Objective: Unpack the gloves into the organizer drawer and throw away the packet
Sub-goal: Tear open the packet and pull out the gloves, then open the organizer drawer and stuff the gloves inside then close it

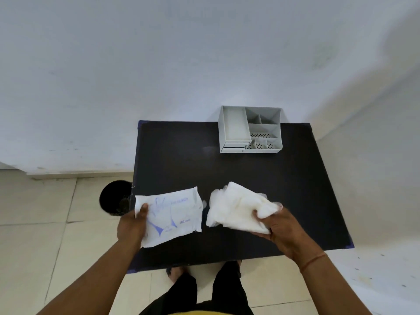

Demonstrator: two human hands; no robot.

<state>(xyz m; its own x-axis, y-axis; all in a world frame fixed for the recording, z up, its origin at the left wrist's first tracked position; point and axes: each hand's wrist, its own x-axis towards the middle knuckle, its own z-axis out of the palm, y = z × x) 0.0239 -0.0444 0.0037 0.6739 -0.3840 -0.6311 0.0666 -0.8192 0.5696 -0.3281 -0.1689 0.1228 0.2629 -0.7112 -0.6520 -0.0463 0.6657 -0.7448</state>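
Observation:
My left hand (133, 223) grips the left edge of a flat white packet (172, 218) with blue print, held over the near left part of the dark table (238, 173). My right hand (280, 230) holds a bunched wad of thin white gloves (236, 208) just right of the packet, a small gap between them. A grey organizer (250, 130) with several compartments and two small drawers at its lower left front stands at the far edge of the table; the drawers look shut.
A black round bin (116, 197) stands on the tiled floor just left of the table, close to my left hand. A white wall runs behind the table. My feet and dark trousers show below the near table edge.

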